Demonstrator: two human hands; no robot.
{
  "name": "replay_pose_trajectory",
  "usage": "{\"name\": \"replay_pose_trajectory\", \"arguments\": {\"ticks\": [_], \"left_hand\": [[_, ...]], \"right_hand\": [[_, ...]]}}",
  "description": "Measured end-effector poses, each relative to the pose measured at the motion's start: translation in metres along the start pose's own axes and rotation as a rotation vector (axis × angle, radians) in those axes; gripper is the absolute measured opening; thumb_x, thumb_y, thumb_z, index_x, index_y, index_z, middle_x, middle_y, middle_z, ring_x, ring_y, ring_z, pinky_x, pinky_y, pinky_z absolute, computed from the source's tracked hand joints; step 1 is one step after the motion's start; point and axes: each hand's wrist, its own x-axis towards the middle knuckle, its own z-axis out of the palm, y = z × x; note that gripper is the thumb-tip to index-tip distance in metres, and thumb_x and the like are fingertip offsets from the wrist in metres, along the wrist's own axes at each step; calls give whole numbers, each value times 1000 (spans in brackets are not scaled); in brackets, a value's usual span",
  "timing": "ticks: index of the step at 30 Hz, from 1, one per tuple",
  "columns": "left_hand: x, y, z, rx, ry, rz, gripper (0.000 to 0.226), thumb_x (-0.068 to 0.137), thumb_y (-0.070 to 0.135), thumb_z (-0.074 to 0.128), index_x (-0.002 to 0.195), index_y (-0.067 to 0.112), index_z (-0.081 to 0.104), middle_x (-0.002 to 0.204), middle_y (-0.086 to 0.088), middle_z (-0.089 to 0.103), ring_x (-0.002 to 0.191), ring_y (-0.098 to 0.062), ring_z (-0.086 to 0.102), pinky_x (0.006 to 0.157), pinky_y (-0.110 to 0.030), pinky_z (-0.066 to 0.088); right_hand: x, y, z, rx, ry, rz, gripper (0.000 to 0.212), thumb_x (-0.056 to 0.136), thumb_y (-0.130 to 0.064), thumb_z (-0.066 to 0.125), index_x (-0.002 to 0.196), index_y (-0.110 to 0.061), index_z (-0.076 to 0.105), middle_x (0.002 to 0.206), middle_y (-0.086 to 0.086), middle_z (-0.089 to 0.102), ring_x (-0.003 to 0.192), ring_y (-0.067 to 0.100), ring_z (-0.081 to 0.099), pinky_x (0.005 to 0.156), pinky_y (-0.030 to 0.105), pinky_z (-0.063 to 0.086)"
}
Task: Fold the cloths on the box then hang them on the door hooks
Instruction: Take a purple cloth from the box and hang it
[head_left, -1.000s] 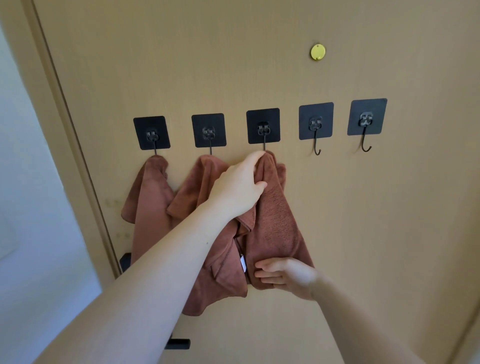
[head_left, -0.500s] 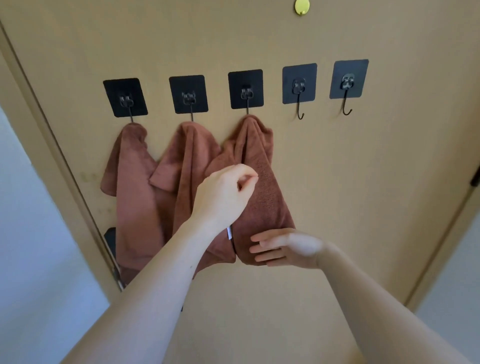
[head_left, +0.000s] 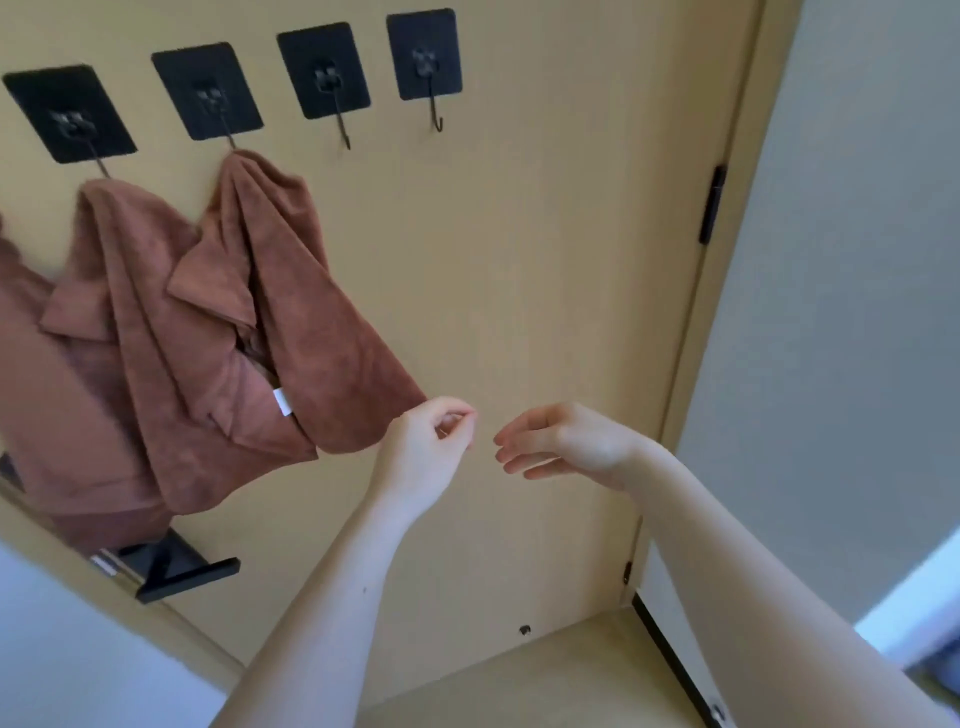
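My left hand (head_left: 434, 447), fingers loosely curled and gripping nothing, hangs just beside the lower corner of the newest brown cloth (head_left: 306, 322), which dangles from a black adhesive hook (head_left: 210, 93) on the tan door (head_left: 519, 260). My right hand (head_left: 563, 441) is open too, fingers relaxed and apart from any fabric. A second cloth (head_left: 130, 312) hangs from the neighbouring hook (head_left: 70, 117) to the left, overlapping the first, and the edge of a third (head_left: 31, 389) shows at the frame's left border; its hook is out of view. Two hooks to the right, one (head_left: 324, 73) beside the hung cloth and one (head_left: 423, 54) further along, are bare. The box and any cloths left on it are not in view. I judge the hanging of this cloth finished and both hands free. If more cloths wait, the next move calls for turning to the box, folding one flat, then lifting its top edge onto the nearer bare hook without knocking the cloth beside it.
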Motion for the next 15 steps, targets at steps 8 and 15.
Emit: {"name": "replay_pose_trajectory", "arguments": {"ticks": [8,15], "left_hand": [[-48,55,125,-29,-306,28,23,98,22,64,83,39,68,78,9,74,67,-10,66,76,-36,57],[-93,101,224,68,-738,97,16,99,31,63,87,35,72,79,15,71,76,-2,65,77,-23,49]], "right_hand": [[-118,81,-70,-20,208,113,12,98,-18,66,101,-11,75,90,0,80,88,12,77,93,33,61],[-223,151,-111,96,380,228,14,97,-18,66,98,-8,75,87,4,78,83,13,75,93,35,61]]}}
